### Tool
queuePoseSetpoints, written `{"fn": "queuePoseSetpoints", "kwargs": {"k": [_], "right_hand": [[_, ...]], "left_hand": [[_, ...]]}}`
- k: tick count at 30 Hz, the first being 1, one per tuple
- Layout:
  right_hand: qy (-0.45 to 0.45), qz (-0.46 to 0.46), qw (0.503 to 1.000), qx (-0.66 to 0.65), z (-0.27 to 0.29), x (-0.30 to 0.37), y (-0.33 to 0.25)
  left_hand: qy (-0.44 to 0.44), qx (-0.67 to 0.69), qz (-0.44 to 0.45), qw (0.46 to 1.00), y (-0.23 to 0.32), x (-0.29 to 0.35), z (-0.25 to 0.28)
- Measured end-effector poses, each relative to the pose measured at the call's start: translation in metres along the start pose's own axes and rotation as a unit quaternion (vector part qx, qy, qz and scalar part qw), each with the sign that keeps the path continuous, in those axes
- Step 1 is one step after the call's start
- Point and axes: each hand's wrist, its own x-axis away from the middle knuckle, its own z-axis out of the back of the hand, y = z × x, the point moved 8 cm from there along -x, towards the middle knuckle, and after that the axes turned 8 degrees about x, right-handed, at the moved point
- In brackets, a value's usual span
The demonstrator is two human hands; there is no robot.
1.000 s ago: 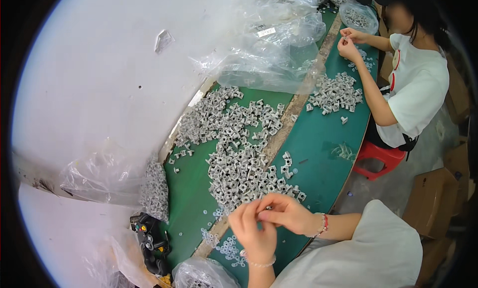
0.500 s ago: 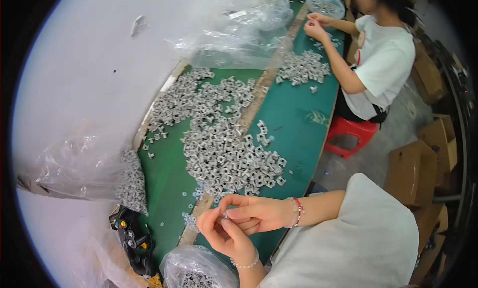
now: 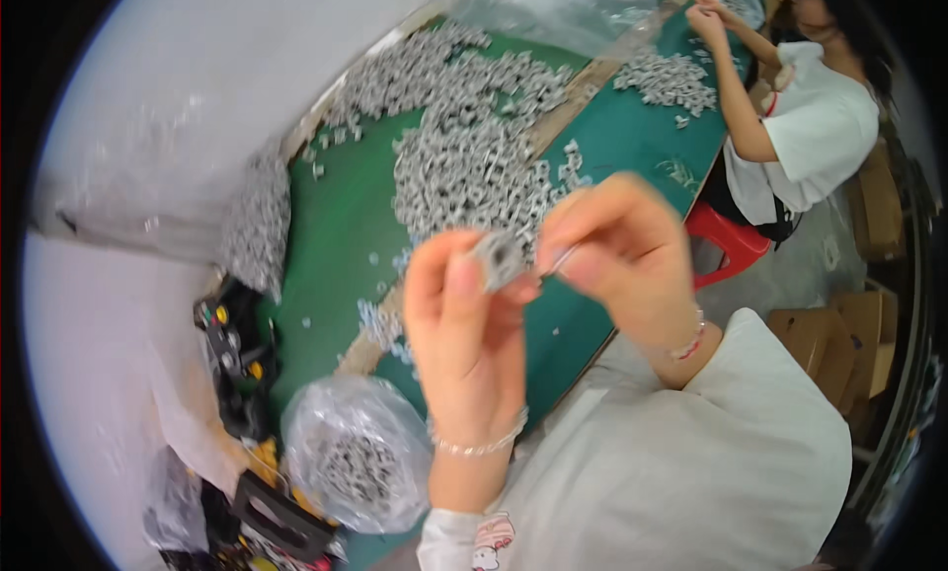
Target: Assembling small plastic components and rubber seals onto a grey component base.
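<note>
My left hand (image 3: 462,319) is closed, with a small grey moulded part (image 3: 502,259) held between thumb and fingers; a dark hole shows in it. Close to its right, my right hand (image 3: 637,260) pinches a small, thin, pale piece (image 3: 561,261), blurred and too small to name. Both hands are raised above the green table (image 3: 341,216). Beyond them spreads a heap of similar grey parts (image 3: 459,171). Small pale-blue ring-like pieces (image 3: 380,324) lie scattered left of my left hand.
An open clear bag (image 3: 355,453) of small grey parts stands near left. Farther left are another filled bag (image 3: 255,226) and black game controllers (image 3: 235,359). At far right a co-worker (image 3: 815,127) sits on a red stool (image 3: 726,245), handling something by a smaller heap (image 3: 670,80).
Both hands have come up nearer the camera and drawn slightly apart, showing the grey part in my left. The view has shifted, so the table's heaps sit higher in the picture.
</note>
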Motion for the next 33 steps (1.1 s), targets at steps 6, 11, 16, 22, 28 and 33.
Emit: {"fn": "queuePoseSetpoints", "kwargs": {"k": [6, 11, 16, 22, 28, 33], "right_hand": [[0.029, 0.065, 0.997, -0.007, 0.020, 0.001, -0.018], [0.052, 0.029, 0.989, 0.138, 0.021, -0.004, -0.010], [0.034, 0.000, 0.995, 0.094, 0.026, -0.009, -0.001], [0.021, -0.097, 0.995, -0.010, 0.034, -0.012, 0.020], [-0.071, -0.184, 0.980, -0.003, 0.034, -0.014, 0.044], [-0.061, -0.119, 0.991, 0.023, 0.036, -0.013, 0.045]], "left_hand": [[-0.011, 0.067, 0.075, 0.995, -0.034, -0.008, -0.021], [0.022, -0.013, 0.073, 0.997, -0.037, -0.008, -0.015], [0.025, -0.026, 0.057, 0.998, -0.041, -0.011, -0.008], [0.037, 0.004, 0.086, 0.996, -0.053, -0.015, -0.006], [0.066, 0.040, 0.133, 0.988, -0.063, -0.016, 0.007], [0.064, 0.033, 0.142, 0.987, -0.066, -0.019, 0.010]]}}
